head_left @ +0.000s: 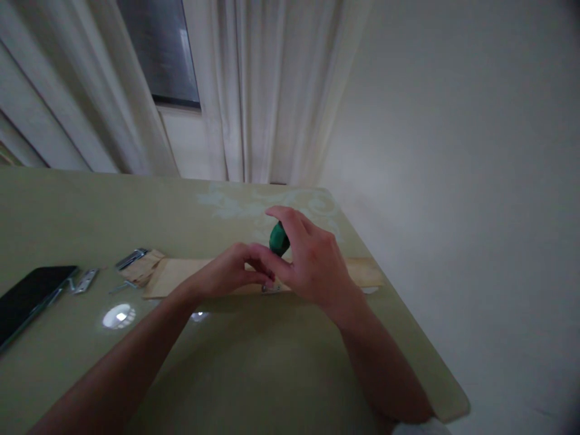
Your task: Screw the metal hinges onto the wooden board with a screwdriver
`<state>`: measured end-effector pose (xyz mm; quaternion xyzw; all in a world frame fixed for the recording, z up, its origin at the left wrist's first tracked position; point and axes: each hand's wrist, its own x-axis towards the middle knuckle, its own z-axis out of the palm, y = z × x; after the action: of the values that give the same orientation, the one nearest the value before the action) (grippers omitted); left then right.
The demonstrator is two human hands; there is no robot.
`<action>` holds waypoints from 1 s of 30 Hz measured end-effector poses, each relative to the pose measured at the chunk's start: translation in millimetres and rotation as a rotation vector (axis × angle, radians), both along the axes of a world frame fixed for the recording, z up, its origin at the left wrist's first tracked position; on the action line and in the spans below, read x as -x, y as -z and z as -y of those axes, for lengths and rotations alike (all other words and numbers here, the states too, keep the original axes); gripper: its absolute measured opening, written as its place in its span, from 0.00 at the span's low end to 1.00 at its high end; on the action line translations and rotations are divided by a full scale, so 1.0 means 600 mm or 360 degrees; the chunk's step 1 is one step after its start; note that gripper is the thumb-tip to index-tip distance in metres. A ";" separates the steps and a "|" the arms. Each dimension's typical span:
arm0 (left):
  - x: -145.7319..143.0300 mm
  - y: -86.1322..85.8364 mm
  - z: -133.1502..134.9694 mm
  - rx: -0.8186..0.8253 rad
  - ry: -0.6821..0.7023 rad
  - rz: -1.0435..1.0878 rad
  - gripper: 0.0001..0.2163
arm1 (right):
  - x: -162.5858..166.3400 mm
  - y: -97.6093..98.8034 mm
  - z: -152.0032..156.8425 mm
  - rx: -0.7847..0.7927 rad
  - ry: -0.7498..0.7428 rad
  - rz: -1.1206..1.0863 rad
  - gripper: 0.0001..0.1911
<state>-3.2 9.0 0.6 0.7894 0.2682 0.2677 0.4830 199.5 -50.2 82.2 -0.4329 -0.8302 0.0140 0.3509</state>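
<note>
A pale wooden board point(176, 273) lies flat across the table, with both hands over its middle. My right hand point(312, 260) is curled around the green handle of a screwdriver point(279, 239), held upright; its shaft is hidden behind my fingers. Close beside it, my left hand point(240, 269) has its fingertips pinched together low at the board. Whatever they grip, if anything, is hidden. Just below those fingertips a small metal plate point(272, 289) shows at the board's near edge, partly covered by my hands.
On the left of the glossy table point(254, 374) are a dark phone point(36, 296), a metal plate with holes point(85, 281), and a light brown piece point(144, 267) with metal parts beside it. A white wall point(475, 211) runs along the right; curtains point(272, 90) hang behind.
</note>
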 end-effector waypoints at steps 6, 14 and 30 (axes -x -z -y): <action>0.002 0.007 -0.005 -0.0017 0.0094 0.0009 0.05 | -0.001 0.000 0.000 0.0037 -0.0042 -0.0053 0.23; 0.004 0.006 -0.006 -0.0025 -0.0072 -0.0015 0.05 | -0.001 -0.001 0.000 0.0045 -0.0041 -0.0052 0.21; 0.004 -0.003 0.001 -0.0093 0.0226 -0.0260 0.06 | -0.006 -0.005 0.004 -0.0101 -0.0032 -0.0211 0.23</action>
<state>-5.8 8.3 2.6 0.8394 0.2420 0.1753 0.4540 203.1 -52.4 85.0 -0.4113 -0.8095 0.0197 0.4185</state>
